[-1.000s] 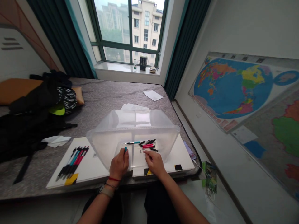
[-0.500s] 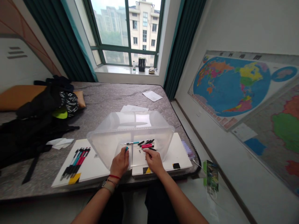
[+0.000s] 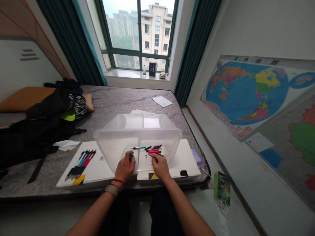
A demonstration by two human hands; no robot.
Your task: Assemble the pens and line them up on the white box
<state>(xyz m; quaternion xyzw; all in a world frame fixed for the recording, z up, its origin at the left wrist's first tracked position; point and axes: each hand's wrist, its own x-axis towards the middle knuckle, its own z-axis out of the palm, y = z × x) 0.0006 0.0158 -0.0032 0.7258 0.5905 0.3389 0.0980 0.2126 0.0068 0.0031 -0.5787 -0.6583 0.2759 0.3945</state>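
Observation:
My left hand (image 3: 125, 166) is closed around a teal pen part (image 3: 131, 154), whose end pokes out above the fingers. My right hand (image 3: 159, 166) has thumb and forefinger pinched together; what sits between them is too small to make out. A short dark piece (image 3: 159, 155) shows beside its knuckles. Just beyond the hands lie a teal pen piece with a thin metal tip (image 3: 139, 147), red pen barrels (image 3: 154, 151) and several black pen parts (image 3: 156, 147). A tiny dark bit (image 3: 146, 156) lies left of the right fingertips. A clear plastic bin (image 3: 115, 139) stands over these parts.
Several pens (image 3: 82, 164) in black, teal and red lie in a row on a white board (image 3: 98, 167) at left. Crumpled tissue (image 3: 66, 145) and dark clothing (image 3: 49, 121) are farther left. Paper sheets (image 3: 162, 101) rest on the mattress (image 3: 115, 96) behind the bin.
The view has shifted slightly. Both hands stay close to the same spots by the pen parts, the left still gripping the teal part and the right still pinched.

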